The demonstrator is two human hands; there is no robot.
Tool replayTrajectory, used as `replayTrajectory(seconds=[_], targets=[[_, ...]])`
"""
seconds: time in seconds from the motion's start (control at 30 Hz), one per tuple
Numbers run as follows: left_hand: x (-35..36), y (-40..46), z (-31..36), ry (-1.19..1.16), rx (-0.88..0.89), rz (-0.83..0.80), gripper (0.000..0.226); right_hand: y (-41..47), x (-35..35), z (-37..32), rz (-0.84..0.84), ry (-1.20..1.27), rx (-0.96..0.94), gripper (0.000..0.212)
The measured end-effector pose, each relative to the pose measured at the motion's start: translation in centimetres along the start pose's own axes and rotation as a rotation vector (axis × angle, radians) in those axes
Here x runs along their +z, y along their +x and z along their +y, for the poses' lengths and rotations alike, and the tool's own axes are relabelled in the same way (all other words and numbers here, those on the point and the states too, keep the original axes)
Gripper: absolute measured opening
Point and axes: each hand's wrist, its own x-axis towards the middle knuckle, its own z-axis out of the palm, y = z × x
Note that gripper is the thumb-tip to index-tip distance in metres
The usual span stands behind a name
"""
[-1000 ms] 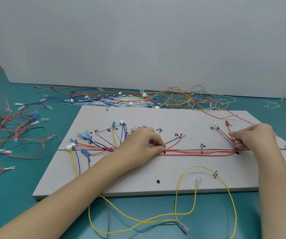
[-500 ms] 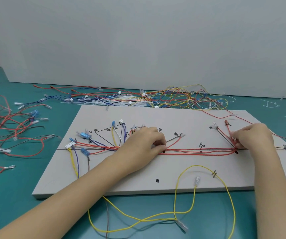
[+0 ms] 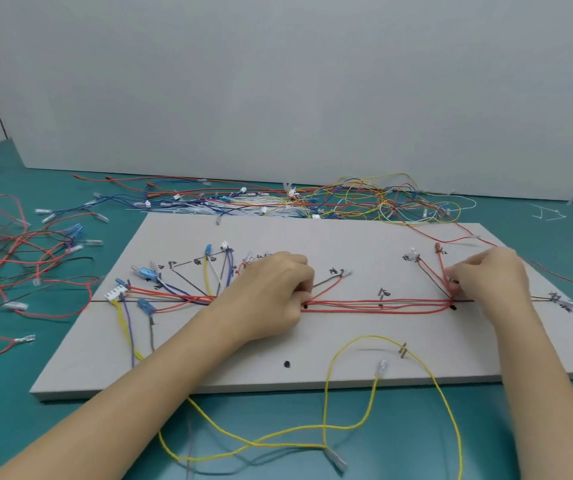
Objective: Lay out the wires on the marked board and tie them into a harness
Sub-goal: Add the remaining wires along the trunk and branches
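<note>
Red wires (image 3: 375, 304) hidden beneath left hand (image 3: 271, 292); board labels illegible.

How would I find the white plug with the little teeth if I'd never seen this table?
Look at the grey board on the green table, then follow its black line to the left end. The white plug sits there, by the left edge. It is the only wide, comb-shaped connector; its neighbours are small blue caps.
</note>
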Motion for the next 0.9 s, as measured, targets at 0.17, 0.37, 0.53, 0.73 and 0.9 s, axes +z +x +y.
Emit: replayTrajectory(seconds=[0.17, 0.37, 0.53, 0.73, 0.9], targets=[[-0.7, -0.1, -1.9, -0.004, -0.087, 0.021, 0.009, 0.0, 1.6, -1.5, -0.021, 0.107, -0.054, 0.012], [-0.1, 0.1, -2.5, -0.093, -0.168, 0.052, 0.018, 0.5, 1.3, -0.9, -0.114, 0.318, -0.041, 0.008], [0.1, 0.2, -2.7, -0.135, -0.178, 0.052, 0.023, 0.2, 1.2, -1.0, -0.183, 0.494, 0.096, 0.011], [0.2, 0.2, -2.6, -0.14, -0.201, 0.055, 0.022, 0.2, 1.3, -0.8, -0.186, 0.522, 0.148, 0.014], [0.1, 0.2, -2.4, -0.157, -0.21, 0.046, 0.021, 0.9, 1.5, -0.6, -0.174, 0.584, 0.169, 0.016]])
